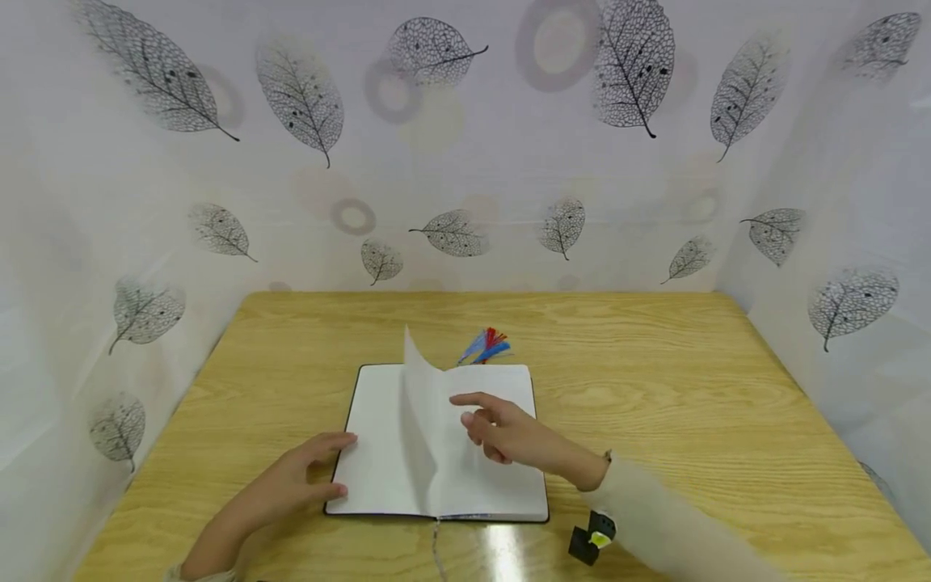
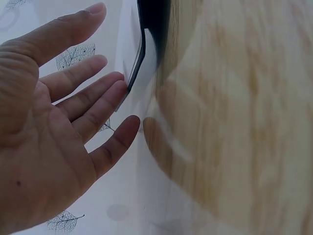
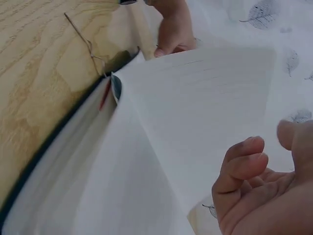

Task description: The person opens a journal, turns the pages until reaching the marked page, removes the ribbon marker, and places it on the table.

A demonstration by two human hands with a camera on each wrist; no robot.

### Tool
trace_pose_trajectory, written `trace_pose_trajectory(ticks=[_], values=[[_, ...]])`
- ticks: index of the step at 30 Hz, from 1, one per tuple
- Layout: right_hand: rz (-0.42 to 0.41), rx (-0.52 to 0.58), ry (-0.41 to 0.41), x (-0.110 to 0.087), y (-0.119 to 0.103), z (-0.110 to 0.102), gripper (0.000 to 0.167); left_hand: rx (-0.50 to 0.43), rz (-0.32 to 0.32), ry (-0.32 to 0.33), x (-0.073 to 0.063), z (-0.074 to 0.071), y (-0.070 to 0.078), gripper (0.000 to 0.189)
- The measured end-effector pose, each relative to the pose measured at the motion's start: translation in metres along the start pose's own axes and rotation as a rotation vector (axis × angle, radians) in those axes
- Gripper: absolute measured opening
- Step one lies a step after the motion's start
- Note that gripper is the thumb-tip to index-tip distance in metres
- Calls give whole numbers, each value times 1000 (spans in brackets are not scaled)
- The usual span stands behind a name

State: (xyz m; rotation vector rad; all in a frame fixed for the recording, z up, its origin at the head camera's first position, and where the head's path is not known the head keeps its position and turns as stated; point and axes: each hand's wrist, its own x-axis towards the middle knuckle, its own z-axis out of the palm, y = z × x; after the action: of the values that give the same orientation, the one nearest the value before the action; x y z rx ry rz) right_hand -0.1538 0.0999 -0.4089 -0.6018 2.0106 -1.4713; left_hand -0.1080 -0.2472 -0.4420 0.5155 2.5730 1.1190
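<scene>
**A page stands mid-turn over an open notebook**

Your left hand [image 1: 301, 477] lies flat at the left edge of the open notebook [image 1: 378, 436], fingers straight and relaxed, fingertips [image 2: 115, 83] just reaching the black cover's rim; nothing is gripped. Keep that light downward press on the edge, so the book does not slide on the wooden table [image 1: 655, 388] while the sheet moves.

Between your 2 hands, 1 loose page [image 1: 418, 404] stands nearly upright above the spine, curling at its top corner. The notebook itself sits flat on the table directly in front of you, both white leaves blank.

Your right hand [image 1: 502, 432] hovers over the right leaf, index finger pointing toward the standing page, the other fingers loosely curled and holding nothing; the wrist view shows a gap between fingertips and paper. In my judgement the sheet is best guided with the flat of 1 finger near its outer edge, low and slow, rather than pinched, since thin paper creases easily.

Beyond your right hand, just past the book's far edge, lie red and blue tassels [image 1: 486, 346]. Near your right wrist a thin ribbon marker [image 1: 437, 550] trails off the book's near edge, and a small black and yellow device [image 1: 592, 541] rides on the sleeve. Patterned leaf-print curtains [image 1: 465, 145] enclose the table on 3 sides. Nothing blocks the page's sweep.
</scene>
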Motion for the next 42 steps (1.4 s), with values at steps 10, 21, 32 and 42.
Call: trace_pose_trajectory(ticks=[10,21,32,42], values=[[23,-398,41,26,11,44,54,-36,42,43,-2,0,-7,57],[84,-674,84,34,11,66,58,-42,-9,39,-13,-6,-13,55],[134,-924,60,40,5,75,60,-2,11,98,-17,-18,-7,54],[117,-999,54,42,2,80,58,-3,19,-75,14,-8,7,58]])
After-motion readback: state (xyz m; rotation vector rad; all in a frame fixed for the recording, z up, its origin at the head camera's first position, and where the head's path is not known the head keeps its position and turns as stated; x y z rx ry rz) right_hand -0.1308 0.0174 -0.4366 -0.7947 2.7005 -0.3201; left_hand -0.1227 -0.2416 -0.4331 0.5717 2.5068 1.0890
